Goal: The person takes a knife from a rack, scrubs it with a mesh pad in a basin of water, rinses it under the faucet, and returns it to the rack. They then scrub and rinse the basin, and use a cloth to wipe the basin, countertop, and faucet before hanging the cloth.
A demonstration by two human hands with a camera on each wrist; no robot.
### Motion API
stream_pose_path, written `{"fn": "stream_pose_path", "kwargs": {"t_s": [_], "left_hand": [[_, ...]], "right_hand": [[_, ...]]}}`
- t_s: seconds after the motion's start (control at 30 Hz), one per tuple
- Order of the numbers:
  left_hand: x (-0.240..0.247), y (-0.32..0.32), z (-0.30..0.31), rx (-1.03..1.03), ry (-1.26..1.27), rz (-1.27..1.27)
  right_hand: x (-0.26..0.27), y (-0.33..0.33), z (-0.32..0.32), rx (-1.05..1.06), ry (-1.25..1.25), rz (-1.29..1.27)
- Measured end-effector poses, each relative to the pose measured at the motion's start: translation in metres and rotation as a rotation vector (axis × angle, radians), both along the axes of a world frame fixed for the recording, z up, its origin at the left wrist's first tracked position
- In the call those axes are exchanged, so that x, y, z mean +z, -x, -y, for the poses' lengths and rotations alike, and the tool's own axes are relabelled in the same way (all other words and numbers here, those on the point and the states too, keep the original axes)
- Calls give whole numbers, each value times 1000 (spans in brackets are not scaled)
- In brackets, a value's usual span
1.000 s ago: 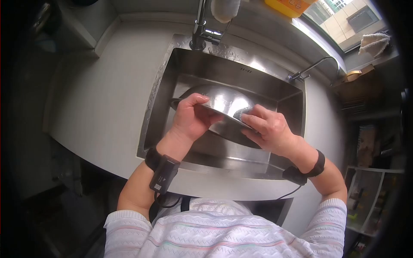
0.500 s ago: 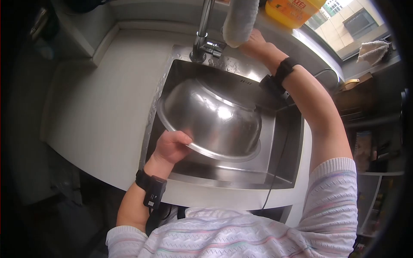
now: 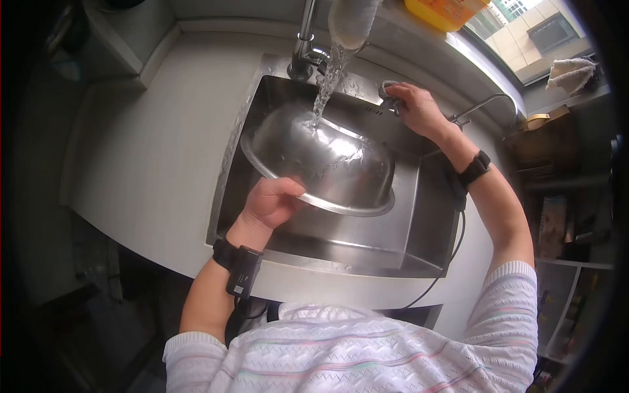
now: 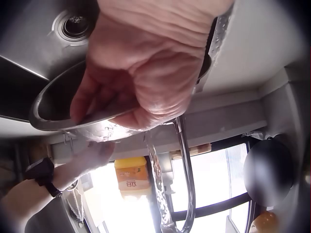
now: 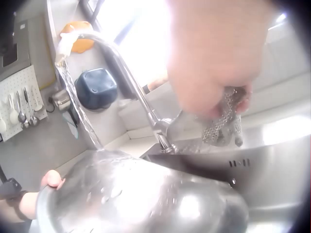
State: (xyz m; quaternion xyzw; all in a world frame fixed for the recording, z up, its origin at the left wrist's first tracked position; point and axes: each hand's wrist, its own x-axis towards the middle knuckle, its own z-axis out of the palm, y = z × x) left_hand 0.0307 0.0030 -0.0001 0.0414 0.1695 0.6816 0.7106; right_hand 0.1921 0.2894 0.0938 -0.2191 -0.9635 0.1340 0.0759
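Observation:
A stainless steel basin (image 3: pixel 327 173) is tilted over the sink, its outer side up and its rim toward me. My left hand (image 3: pixel 272 200) grips the near rim, thumb on the outside; in the left wrist view the fingers (image 4: pixel 87 97) curl inside it. Water (image 3: pixel 331 75) pours from the faucet (image 3: pixel 303 56) onto the basin's outer wall and base. My right hand (image 3: pixel 422 111) pinches a grey mesh scrubber (image 5: pixel 221 124) above the back right of the sink, apart from the basin.
The sink (image 3: pixel 354 252) is set into a pale counter (image 3: pixel 151 157). A small second tap (image 3: pixel 481 101) stands at the back right. On the window ledge is a yellow detergent bottle (image 4: pixel 132 175). A cloth (image 3: pixel 571 74) hangs at the right.
My right hand left the basin with the scrubber, reached up by the faucet, then came back lower. Water now runs. My left hand has tipped the basin so its outer side faces up.

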Motion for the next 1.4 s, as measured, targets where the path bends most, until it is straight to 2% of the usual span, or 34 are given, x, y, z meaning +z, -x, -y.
{"fn": "stream_pose_path", "kwargs": {"t_s": [0.1, 0.13, 0.17, 0.2, 0.23, 0.27, 0.3, 0.4, 0.43, 0.5, 0.53, 0.63, 0.7, 0.73, 0.83, 0.93, 1.1, 1.13, 1.27, 1.37, 1.4], "left_hand": [[6, -8, 0, -28, -19, 3], [8, -12, 2, -26, -14, 3], [10, -16, 4, -45, 1, -22], [11, -20, 6, -63, 18, -47], [14, -25, 8, -55, 24, -47], [15, -30, 11, -54, 29, -38], [16, -36, 13, -52, 38, -26], [0, -51, 20, -58, 39, 30], [-6, -56, 23, -76, 5, 72], [-13, -65, 27, -77, -20, 81], [-14, -69, 29, -61, 17, 109], [-4, -71, 35, -34, 52, 102], [6, -67, 41, -130, 330, -44], [1, -68, 45, -133, 379, -62], [-2, -70, 58, -31, 420, 26], [0, -68, 65, 49, 392, 20], [-8, -64, 77, 80, 448, 37], [-22, -57, 72, 61, 463, 48], [-16, -56, 74, -10, 459, 39], [-18, -57, 65, 61, 454, 73], [-15, -56, 63, 98, 380, 67]], "right_hand": [[-16, -59, 37, -251, 203, 52], [-18, -75, 52, -426, 353, 110], [-45, -99, 56, -448, 404, 6], [-65, -121, 70, -633, 767, -82], [-65, -134, 86, -782, 938, -11], [-97, -160, 92, -873, 1162, -145], [-70, -152, 119, -1032, 1257, -119], [-95, -165, 147, -1025, 1820, -529], [-95, -159, 154, -1017, 1825, -508], [-91, -143, 161, -1096, 1922, -983], [-93, -141, 157, -1072, 1940, -1072], [-82, -138, 144, -748, 2031, -1200], [-78, -134, 139, -726, 2020, -1156], [-80, -133, 136, -712, 2004, -1125], [-74, -118, 137, -643, 1939, -1024], [-78, -104, 131, -453, 1922, -924], [-65, -82, 134, -384, 1837, -775], [-72, -76, 132, -376, 1801, -736], [-57, -82, 139, -431, 1771, -756], [-48, -86, 149, -514, 1743, -824], [-48, -91, 149, -581, 1775, -876]]}}
